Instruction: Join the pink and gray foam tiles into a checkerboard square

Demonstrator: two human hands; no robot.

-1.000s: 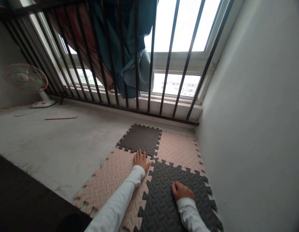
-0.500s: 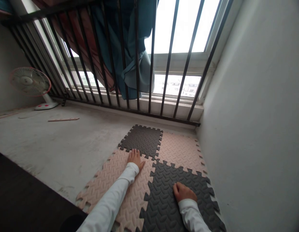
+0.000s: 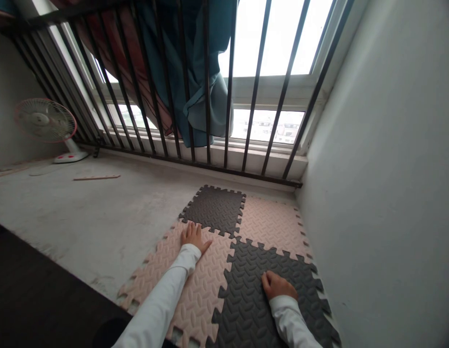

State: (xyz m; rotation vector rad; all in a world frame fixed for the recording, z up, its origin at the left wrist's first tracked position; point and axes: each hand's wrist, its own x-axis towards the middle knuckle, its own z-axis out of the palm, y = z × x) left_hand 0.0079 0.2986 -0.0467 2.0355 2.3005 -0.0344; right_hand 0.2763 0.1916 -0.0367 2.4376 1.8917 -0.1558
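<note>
My left hand [image 3: 193, 237] lies flat with its fingers spread on the near pink foam mat tile [image 3: 204, 270]. Its fingertips are at the seam with the far dark grey foam tile [image 3: 217, 207]. Closed in a fist, my right hand [image 3: 279, 285] rests on the near dark grey foam tile [image 3: 249, 290], and nothing shows in it. A second pink foam tile [image 3: 271, 222] lies at the far right. The tiles meet along toothed edges near one common corner.
A white wall [image 3: 383, 183] runs along the right side of the mat. Beyond it stands a dark metal railing [image 3: 224, 169] before a window with a blue curtain [image 3: 195, 96]. A fan [image 3: 70, 153] and a thin pinkish strip [image 3: 97, 178] are on the concrete floor [image 3: 111, 217] to the left.
My left hand has slid a little to the left along the seam, fingers still spread. My right fist stays in about the same place on the dark tile.
</note>
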